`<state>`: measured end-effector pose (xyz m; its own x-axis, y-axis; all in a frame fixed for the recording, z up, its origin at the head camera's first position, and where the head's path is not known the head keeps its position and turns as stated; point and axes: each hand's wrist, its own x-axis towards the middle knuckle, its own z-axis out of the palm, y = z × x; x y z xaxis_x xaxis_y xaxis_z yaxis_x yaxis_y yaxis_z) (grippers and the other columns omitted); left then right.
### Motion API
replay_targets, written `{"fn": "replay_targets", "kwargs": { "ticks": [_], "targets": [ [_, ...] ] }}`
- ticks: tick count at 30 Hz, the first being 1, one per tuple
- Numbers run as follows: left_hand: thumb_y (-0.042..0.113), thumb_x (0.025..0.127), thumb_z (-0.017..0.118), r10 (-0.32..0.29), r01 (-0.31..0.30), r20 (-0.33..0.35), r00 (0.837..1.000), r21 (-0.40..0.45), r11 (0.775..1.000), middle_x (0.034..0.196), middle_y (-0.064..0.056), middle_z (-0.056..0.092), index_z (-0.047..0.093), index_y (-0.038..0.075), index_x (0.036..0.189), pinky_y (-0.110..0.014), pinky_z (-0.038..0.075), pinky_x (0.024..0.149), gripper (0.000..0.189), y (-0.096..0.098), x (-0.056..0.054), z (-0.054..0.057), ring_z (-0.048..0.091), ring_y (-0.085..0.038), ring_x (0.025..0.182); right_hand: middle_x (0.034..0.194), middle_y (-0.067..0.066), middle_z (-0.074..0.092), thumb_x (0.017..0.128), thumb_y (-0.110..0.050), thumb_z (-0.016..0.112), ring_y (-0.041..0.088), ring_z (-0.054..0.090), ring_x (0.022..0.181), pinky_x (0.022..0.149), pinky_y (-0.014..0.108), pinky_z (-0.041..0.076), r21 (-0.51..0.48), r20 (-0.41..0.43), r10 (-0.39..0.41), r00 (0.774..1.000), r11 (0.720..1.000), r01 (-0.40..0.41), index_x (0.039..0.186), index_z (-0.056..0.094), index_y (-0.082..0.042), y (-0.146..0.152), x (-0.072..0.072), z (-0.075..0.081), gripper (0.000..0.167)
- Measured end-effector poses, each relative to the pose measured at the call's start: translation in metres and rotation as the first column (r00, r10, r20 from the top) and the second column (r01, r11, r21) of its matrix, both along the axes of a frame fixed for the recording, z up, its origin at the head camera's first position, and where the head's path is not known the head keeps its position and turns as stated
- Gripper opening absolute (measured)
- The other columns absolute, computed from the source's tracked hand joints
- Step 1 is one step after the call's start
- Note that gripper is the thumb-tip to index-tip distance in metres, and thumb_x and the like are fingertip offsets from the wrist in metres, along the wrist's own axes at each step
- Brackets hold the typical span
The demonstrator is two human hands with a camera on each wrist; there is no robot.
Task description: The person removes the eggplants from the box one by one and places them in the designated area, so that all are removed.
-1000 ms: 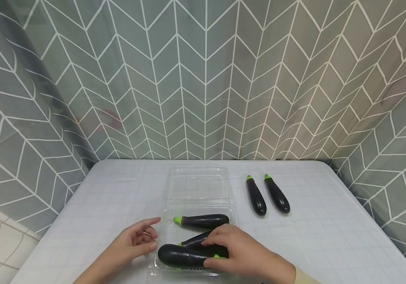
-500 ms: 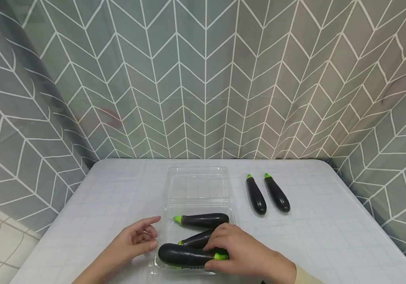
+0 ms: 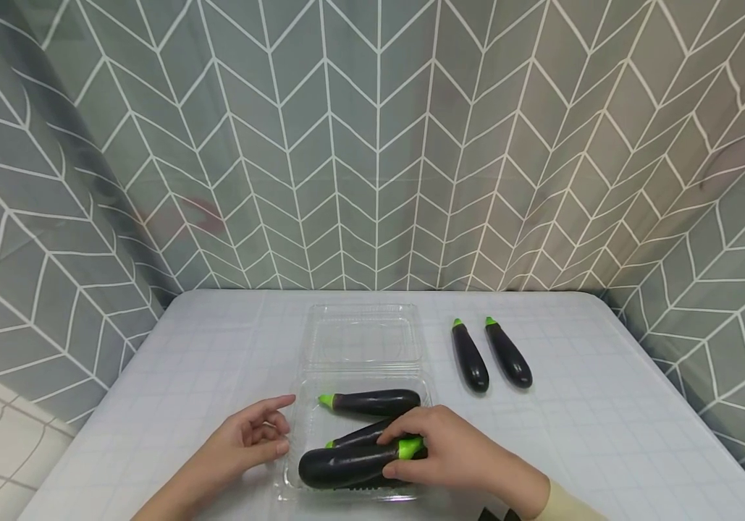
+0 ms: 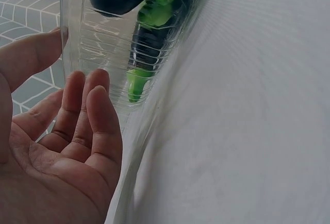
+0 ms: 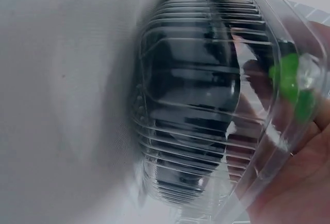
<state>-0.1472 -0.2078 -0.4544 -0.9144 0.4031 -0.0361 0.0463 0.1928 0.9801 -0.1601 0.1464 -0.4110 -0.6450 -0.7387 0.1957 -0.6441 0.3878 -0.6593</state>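
My right hand [image 3: 440, 445] pinches an eggplant [image 3: 346, 464] near its green stem end, with the blunt end pointing left. This eggplant lies over others in the near part of a clear plastic clamshell box [image 3: 303, 434]. Behind it in the box are a slanting eggplant [image 3: 365, 434], partly covered by the right hand, and another eggplant [image 3: 379, 404] lying crosswise. My left hand [image 3: 255, 438] stays at the box's left side, fingers loosely bent and holding nothing. In the left wrist view its fingertips [image 4: 98, 80] are right at the ribbed wall. Through the plastic, the right wrist view shows the green stem [image 5: 291, 80].
The box's lid [image 3: 364, 333] lies folded back, away from me. Two more eggplants [image 3: 470, 358] [image 3: 509, 354] lie side by side on the white-covered table [image 3: 581, 427], to the right of the lid. A grey patterned curtain [image 3: 372, 145] encloses the back and sides.
The right hand has shifted the gripped eggplant a little to the right and away from me, and more of its green stem shows. The left hand has hardly moved.
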Motion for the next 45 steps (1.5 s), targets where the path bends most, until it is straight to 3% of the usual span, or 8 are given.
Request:
{"fn": "replay_targets", "kwargs": {
  "ticks": [5, 11, 16, 20, 28, 33, 40, 45],
  "targets": [
    [0.006, 0.091, 0.070, -0.009, 0.009, -0.009, 1.000, 0.016, 1.000, 0.110, -0.026, 0.054, 0.039, -0.005, 0.146, -0.026, 0.054, 0.072, 0.064, 0.000, -0.001, 0.000, 0.063, -0.018, 0.090, 0.099, -0.017, 0.068, 0.087, -0.038, 0.076, 0.005, 0.060, 0.085, 0.076, 0.028, 0.051, -0.056, 0.127, -0.062, 0.990, 0.996, 0.070, 0.108, 0.072, -0.025, 0.003, -0.002, 0.003, 0.025],
    [0.006, 0.091, 0.070, -0.011, 0.011, -0.003, 1.000, 0.019, 1.000, 0.110, -0.026, 0.053, 0.039, -0.005, 0.146, -0.026, 0.054, 0.072, 0.064, -0.001, 0.000, -0.001, 0.063, -0.017, 0.090, 0.110, -0.003, 0.067, 0.087, -0.026, 0.078, 0.016, 0.064, 0.092, 0.082, 0.033, 0.053, -0.199, 0.293, -0.086, 0.952, 0.969, 0.148, 0.122, 0.065, -0.014, 0.006, -0.006, 0.005, 0.039],
    [0.007, 0.091, 0.071, -0.010, 0.010, -0.008, 1.000, 0.021, 1.000, 0.110, -0.024, 0.054, 0.039, -0.005, 0.146, -0.026, 0.054, 0.072, 0.065, 0.000, 0.000, -0.002, 0.063, -0.016, 0.090, 0.106, 0.011, 0.063, 0.088, -0.016, 0.077, 0.026, 0.067, 0.093, 0.081, 0.032, 0.055, -0.302, 0.477, -0.083, 0.875, 0.919, 0.252, 0.126, 0.061, -0.012, 0.008, -0.009, 0.006, 0.042],
    [0.005, 0.091, 0.070, -0.013, 0.014, -0.030, 0.999, 0.029, 0.999, 0.109, -0.022, 0.054, 0.039, -0.006, 0.146, -0.027, 0.055, 0.071, 0.064, -0.001, 0.001, -0.003, 0.063, -0.016, 0.089, 0.120, 0.016, 0.059, 0.089, -0.012, 0.075, 0.027, 0.066, 0.097, 0.080, 0.030, 0.055, -0.344, 0.576, -0.079, 0.813, 0.879, 0.330, 0.122, 0.059, -0.003, 0.009, -0.011, 0.007, 0.038],
    [0.005, 0.091, 0.070, -0.017, 0.019, -0.044, 0.999, 0.046, 0.999, 0.108, -0.022, 0.054, 0.039, -0.006, 0.145, -0.027, 0.055, 0.070, 0.063, -0.002, 0.001, -0.004, 0.063, -0.015, 0.089, 0.110, 0.013, 0.056, 0.091, 0.000, 0.066, 0.018, 0.066, 0.095, 0.082, 0.033, 0.056, -0.533, 0.671, 0.101, 0.735, 0.755, 0.383, 0.123, 0.051, 0.005, 0.012, -0.014, 0.008, 0.035],
    [0.003, 0.091, 0.069, -0.020, 0.023, -0.055, 0.998, 0.056, 0.998, 0.108, -0.022, 0.053, 0.039, -0.006, 0.145, -0.027, 0.055, 0.069, 0.063, -0.001, 0.001, -0.004, 0.063, -0.015, 0.089, 0.108, 0.011, 0.057, 0.092, -0.001, 0.066, 0.017, 0.065, 0.091, 0.079, 0.033, 0.056, -0.558, 0.674, 0.121, 0.729, 0.730, 0.395, 0.119, 0.057, -0.001, 0.013, -0.015, 0.009, 0.028],
    [0.003, 0.092, 0.069, -0.019, 0.022, -0.058, 0.998, 0.061, 0.998, 0.108, -0.022, 0.054, 0.039, -0.007, 0.145, -0.027, 0.055, 0.071, 0.062, -0.001, 0.001, -0.004, 0.063, -0.015, 0.090, 0.109, 0.011, 0.058, 0.093, -0.005, 0.066, 0.017, 0.063, 0.092, 0.079, 0.034, 0.056, -0.530, 0.662, 0.041, 0.748, 0.731, 0.429, 0.122, 0.058, 0.000, 0.018, -0.019, 0.014, 0.030],
    [0.005, 0.092, 0.069, -0.014, 0.016, -0.030, 0.999, 0.052, 0.999, 0.109, -0.023, 0.054, 0.038, -0.006, 0.146, -0.027, 0.054, 0.072, 0.063, -0.001, 0.001, -0.003, 0.063, -0.015, 0.091, 0.107, 0.011, 0.060, 0.094, -0.005, 0.066, 0.018, 0.063, 0.092, 0.080, 0.034, 0.056, -0.507, 0.676, -0.016, 0.737, 0.715, 0.481, 0.123, 0.057, 0.000, 0.025, -0.020, 0.017, 0.031]
  ]
}}
